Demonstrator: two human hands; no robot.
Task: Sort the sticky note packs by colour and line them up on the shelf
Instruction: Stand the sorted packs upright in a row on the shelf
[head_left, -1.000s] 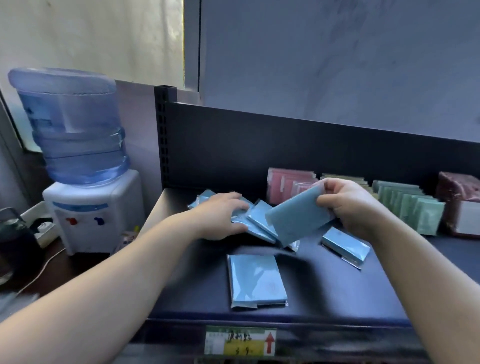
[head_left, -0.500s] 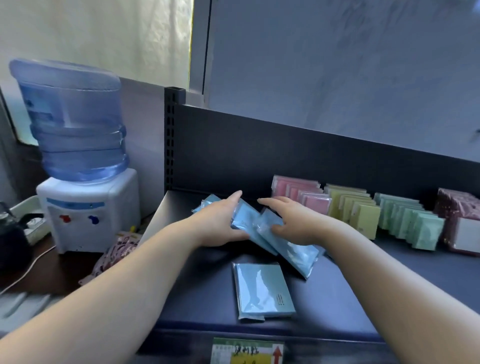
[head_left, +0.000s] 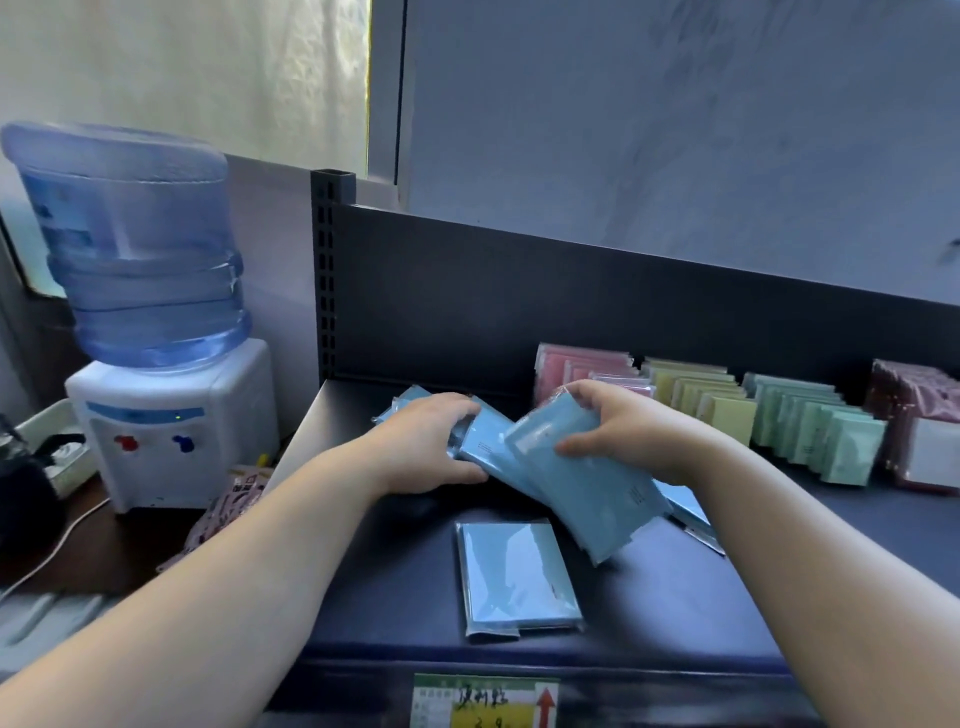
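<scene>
The dark shelf (head_left: 363, 597) carries pink, yellow and green rows (head_left: 727, 410) at its back. The left hand (head_left: 426, 447) curls its grip over leaning blue packs (head_left: 485, 447) — the right hand (head_left: 628, 431) pinches a tilted blue pack (head_left: 587, 493) in its grip, just behind a flat pack (head_left: 519, 571).

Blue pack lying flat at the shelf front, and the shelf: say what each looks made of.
Blue pack: matte paper pad, likely in clear glossy plastic film; pale glare streaks and a crinkled loose edge suggest it. Shelf: probably painted metal, dark, satin; the slotted upright hints at steel.
</scene>
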